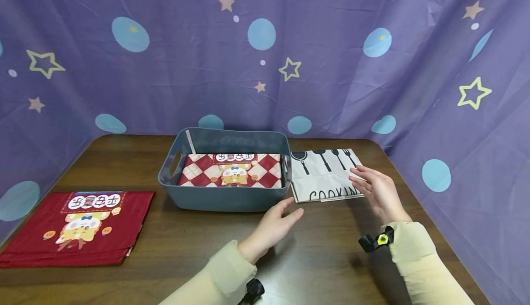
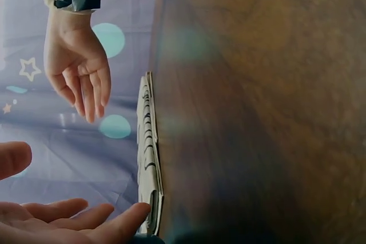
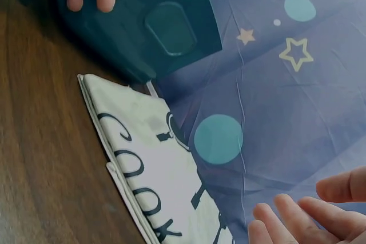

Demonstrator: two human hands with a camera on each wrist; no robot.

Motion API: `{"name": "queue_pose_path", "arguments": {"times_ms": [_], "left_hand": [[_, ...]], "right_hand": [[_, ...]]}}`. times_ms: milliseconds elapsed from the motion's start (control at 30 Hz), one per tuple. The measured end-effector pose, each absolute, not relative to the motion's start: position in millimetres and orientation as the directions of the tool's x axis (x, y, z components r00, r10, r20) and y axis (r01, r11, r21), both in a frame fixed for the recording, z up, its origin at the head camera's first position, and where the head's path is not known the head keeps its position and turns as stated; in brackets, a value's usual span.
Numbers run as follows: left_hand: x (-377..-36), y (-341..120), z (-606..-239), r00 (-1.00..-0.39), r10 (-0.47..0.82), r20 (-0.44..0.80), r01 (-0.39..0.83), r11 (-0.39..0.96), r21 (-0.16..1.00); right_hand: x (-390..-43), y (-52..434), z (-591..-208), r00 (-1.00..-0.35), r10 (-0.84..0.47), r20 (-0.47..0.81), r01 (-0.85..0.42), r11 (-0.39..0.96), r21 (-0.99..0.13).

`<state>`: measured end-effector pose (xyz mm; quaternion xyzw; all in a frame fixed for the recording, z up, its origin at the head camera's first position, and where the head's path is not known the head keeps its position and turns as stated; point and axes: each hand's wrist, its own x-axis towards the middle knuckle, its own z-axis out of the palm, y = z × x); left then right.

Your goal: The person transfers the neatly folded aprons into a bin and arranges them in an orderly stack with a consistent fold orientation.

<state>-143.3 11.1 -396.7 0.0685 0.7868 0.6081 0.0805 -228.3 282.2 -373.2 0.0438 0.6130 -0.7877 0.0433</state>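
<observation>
A folded white cloth (image 1: 327, 178) printed with black kitchen utensils and the letters "COOKIN" lies flat on the table, right of a blue-grey plastic basket (image 1: 219, 199). My left hand (image 1: 273, 227) is held over the table before the basket's right front corner, fingers extended and holding nothing. At the cloth's right edge my right hand (image 1: 378, 192) hovers with loosely bent fingers, also holding nothing. In the right wrist view the cloth (image 3: 148, 158) shows its folded layers beside the basket (image 3: 137, 38). Inside the basket sits a folded red-and-white checked cloth (image 1: 232, 171) with a cartoon animal.
To the left, a folded dark red cloth (image 1: 83, 231) with a cartoon animal lies on the brown wooden table (image 1: 174, 259). A purple curtain (image 1: 265, 89) with stars and blue dots hangs behind the table and along its right side.
</observation>
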Motion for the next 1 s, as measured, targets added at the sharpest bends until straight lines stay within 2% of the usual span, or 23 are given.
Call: {"name": "queue_pose_path", "arguments": {"times_ms": [467, 1000], "left_hand": [[-149, 28, -397, -0.977, 0.181, -0.114, -0.077, 0.198, 0.977], [-162, 39, -408, -0.982, 0.136, -0.131, -0.108, 0.161, 0.981]], "right_hand": [[-232, 288, -374, -0.993, 0.024, -0.119, 0.113, -0.187, -0.976], [-244, 296, -380, -0.99, 0.065, -0.127, 0.12, -0.1, -0.988]]}}
